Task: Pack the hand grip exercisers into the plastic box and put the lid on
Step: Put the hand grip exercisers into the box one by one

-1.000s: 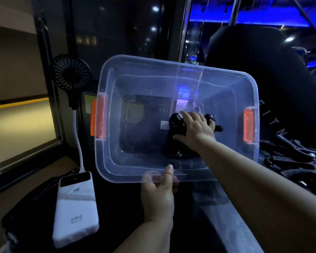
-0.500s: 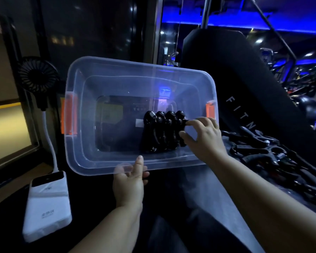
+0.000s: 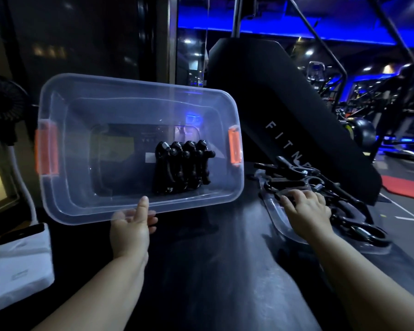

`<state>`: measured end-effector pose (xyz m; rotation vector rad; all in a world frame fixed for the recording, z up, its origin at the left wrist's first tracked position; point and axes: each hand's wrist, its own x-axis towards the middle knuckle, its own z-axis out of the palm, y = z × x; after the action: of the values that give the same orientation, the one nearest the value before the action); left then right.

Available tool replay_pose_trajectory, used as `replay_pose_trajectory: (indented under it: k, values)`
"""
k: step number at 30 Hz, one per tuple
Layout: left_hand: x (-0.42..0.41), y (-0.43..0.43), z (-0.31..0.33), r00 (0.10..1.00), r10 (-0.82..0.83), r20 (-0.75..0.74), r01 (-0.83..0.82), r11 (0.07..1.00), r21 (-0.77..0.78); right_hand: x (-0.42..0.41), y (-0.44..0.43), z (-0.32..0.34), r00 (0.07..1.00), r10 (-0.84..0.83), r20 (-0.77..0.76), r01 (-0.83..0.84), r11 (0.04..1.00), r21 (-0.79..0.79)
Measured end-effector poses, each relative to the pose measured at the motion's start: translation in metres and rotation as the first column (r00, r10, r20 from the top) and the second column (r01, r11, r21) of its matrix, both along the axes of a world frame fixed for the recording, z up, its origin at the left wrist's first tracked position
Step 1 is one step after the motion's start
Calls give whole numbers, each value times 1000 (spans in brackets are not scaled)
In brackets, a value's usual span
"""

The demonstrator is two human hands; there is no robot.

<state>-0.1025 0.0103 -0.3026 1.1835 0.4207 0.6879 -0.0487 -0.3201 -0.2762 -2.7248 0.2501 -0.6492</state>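
A clear plastic box with orange side latches is tilted toward me. My left hand grips its near rim, thumb inside and fingers under. Several black hand grip exercisers stand in a row inside the box, right of centre. My right hand rests palm down on a pile of loose black exercisers at the right, fingers curling onto one. The pile lies on the clear lid, which is flat on the dark surface.
A white power bank lies at the left with a white cable running up to a small black fan. A black padded gym bench back rises behind the pile. Gym machines stand at the far right.
My right hand has left the box, where it set an exerciser into the row, and moved right onto the loose pile. My view has swung to the right.
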Motion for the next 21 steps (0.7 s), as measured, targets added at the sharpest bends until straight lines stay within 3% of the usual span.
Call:
replay_pose_trajectory:
  k: [7,14,21]
  values:
    - [2,0,-2,1000,3,-2,-3,1000,22,-13,-42,-7,975,-223,-15,223,975,10]
    - [0,-2,0,1000,1,-3,-1,1000,24,-16,-59,-9,892,-428,-147,422,904,-72]
    - [-1,-1,-1,1000,-3,-7,3,999,33,-21,-58,-3,811,-515,-276,467,855,-224]
